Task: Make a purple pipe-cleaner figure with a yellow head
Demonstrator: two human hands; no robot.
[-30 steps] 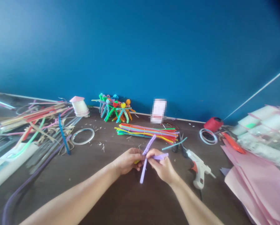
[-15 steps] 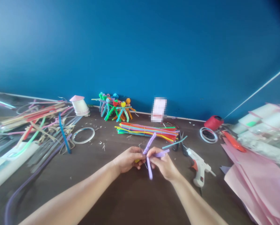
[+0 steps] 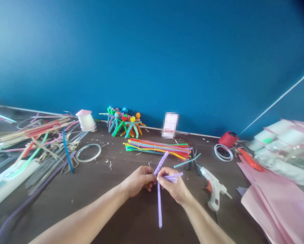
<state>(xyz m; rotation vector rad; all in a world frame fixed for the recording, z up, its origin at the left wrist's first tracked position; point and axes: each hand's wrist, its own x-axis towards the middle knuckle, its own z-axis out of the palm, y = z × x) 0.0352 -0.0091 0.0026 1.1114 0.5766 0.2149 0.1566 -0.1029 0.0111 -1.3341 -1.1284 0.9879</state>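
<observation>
Both my hands meet over the dark table and pinch a lilac pipe cleaner (image 3: 159, 206). My left hand (image 3: 138, 180) is closed on its twisted upper part, which sticks up and away from me. My right hand (image 3: 172, 184) is closed on the same piece where it bends; one short end points right and a long loose end hangs straight toward me. Something yellow shows under my left fingers, too hidden to name.
A bundle of coloured pipe cleaners (image 3: 157, 148) lies just beyond my hands, with finished pipe-cleaner figures (image 3: 123, 122) at the blue wall. Scissors (image 3: 193, 161) and a white glue gun (image 3: 214, 193) lie to the right, pink paper sheets (image 3: 276, 200) beyond. Strips and tape rings lie at left.
The loose lilac end has swung and now hangs longer, straight toward me. My hands have stayed pinched together, shifting slightly lower in view as the camera tilted.
</observation>
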